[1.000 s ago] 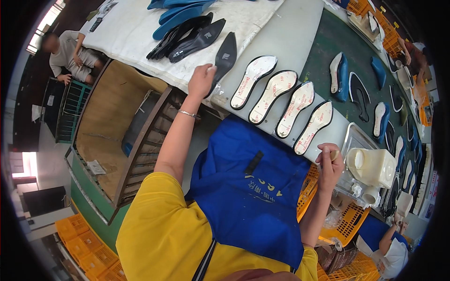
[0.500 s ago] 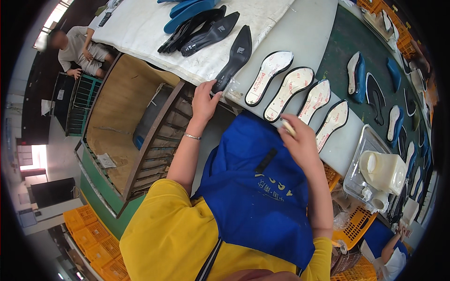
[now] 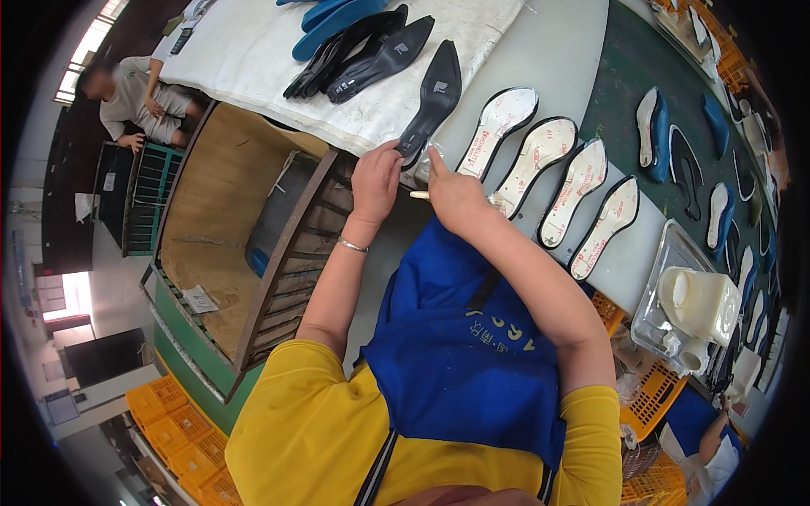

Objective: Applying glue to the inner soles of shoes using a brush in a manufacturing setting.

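A black pointed shoe insole (image 3: 436, 93) lies near the edge of the white-clothed table. My left hand (image 3: 375, 183) is closed on its narrow heel end, fingers pinching the tip. My right hand (image 3: 460, 196) has come up beside that heel, index finger stretched towards it. Its other fingers are curled round a slim pale-handled tool (image 3: 419, 195); only the handle's end shows, and the working end is hidden. Right of my hands, several white insole pieces (image 3: 574, 190) with red print and black rims lie in a row.
More black insoles (image 3: 380, 59) and blue ones (image 3: 337, 29) sit at the far left. A plastic jug (image 3: 696, 304) stands on a metal tray (image 3: 654, 291). A slatted wooden cart (image 3: 287, 261) is at my left. One person (image 3: 143, 97) sits beyond it; another works at lower right.
My right hand has moved left from the white insole pieces to the black insole's heel, the pale-handled tool still in it. My left hand keeps its place at the heel.
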Available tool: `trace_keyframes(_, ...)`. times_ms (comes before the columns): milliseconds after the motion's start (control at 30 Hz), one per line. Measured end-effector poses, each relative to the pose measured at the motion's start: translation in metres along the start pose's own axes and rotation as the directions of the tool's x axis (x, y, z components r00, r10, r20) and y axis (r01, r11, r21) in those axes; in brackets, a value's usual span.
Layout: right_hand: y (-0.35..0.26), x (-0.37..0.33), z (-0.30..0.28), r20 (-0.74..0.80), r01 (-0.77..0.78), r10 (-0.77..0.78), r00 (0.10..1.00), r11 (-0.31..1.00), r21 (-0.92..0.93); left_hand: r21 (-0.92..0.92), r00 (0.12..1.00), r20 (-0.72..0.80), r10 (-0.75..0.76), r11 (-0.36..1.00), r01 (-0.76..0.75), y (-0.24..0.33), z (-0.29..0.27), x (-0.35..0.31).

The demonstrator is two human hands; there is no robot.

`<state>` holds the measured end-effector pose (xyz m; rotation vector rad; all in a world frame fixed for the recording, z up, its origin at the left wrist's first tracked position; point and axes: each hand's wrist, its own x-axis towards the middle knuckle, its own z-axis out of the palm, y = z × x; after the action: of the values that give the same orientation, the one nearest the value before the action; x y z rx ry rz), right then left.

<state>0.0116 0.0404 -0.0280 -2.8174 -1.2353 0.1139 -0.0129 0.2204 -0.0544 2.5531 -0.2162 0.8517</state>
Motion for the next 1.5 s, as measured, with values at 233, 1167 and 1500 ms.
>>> trace_keyframes(233, -0.015, -0.031, -0.015, -0.047, 0.053, -0.049, 0.998, 0.995, 0.084, -0.062, 0.999, -0.011, -0.05, 0.997, 0.049, -0.006, -0.005, 0.015)
trace_keyframes(1167, 0.05, -0.107, -0.102, 0.251, -0.245, -0.016, 0.968, 0.167, 0.955, -0.742, 0.798, 0.597, 0.08, 0.433, 0.512, 0.078, -0.074, 0.052)
trace_keyframes(1500, 0.106, -0.133, -0.115, 0.063, -0.09, 0.171, 0.983, 0.156, 0.984, -0.622, 0.618, 0.783, 0.071, 0.129, 0.772, 0.152, -0.025, 0.025)
